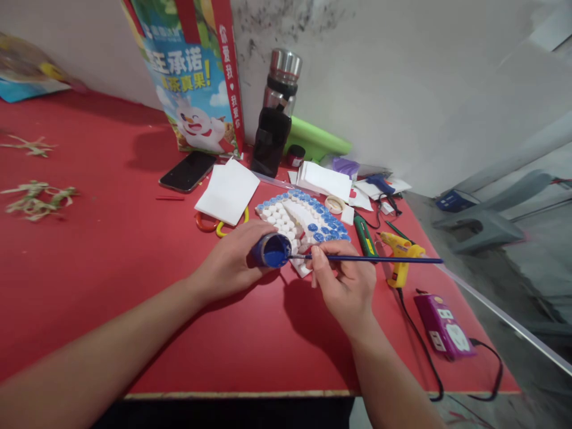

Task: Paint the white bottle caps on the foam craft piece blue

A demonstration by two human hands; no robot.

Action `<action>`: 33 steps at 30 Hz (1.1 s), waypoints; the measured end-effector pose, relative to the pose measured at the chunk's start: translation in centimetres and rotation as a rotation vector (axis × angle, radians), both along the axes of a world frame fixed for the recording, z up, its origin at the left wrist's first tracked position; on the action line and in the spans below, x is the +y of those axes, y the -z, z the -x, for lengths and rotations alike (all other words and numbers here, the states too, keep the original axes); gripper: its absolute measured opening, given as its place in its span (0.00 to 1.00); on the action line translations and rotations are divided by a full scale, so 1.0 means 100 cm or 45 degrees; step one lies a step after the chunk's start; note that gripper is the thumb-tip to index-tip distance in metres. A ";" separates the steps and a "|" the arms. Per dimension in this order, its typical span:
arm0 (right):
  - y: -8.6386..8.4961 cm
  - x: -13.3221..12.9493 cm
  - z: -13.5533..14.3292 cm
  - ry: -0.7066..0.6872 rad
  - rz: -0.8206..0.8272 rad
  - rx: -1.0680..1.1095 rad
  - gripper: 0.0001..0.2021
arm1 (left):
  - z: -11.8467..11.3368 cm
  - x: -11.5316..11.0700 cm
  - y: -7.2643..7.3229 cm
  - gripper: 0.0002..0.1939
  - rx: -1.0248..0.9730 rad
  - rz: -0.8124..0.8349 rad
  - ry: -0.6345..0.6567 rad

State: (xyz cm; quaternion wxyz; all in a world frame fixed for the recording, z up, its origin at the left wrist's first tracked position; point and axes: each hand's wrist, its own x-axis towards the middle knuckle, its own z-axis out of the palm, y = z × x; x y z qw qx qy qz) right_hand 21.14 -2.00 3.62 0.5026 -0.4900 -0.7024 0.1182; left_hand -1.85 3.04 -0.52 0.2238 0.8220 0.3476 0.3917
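Observation:
My left hand (239, 255) is wrapped round a small jar of blue paint (273, 251), tilted with its mouth facing right. In my right hand (346, 280) a slim dark blue paintbrush (384, 259) is pinched near its bristle end. The bristles meet the rim of the jar. Just behind both hands lies a fan-shaped craft piece (286, 217) covered in small rounded bits, some white and some painted blue. My hands and the jar hide part of its near side.
Scissors (220, 229) with red and yellow handles lie partly under white paper (227, 190). A phone (187, 171), a bag (196, 77) and a steel bottle (285, 68) stand or lie behind. At right are a green cutter (365, 237), a yellow glue gun (400, 262) and a purple power box (444, 328).

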 end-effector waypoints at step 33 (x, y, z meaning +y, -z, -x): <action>-0.001 -0.010 -0.035 0.220 -0.138 0.181 0.09 | 0.000 0.002 -0.004 0.23 0.036 0.101 -0.013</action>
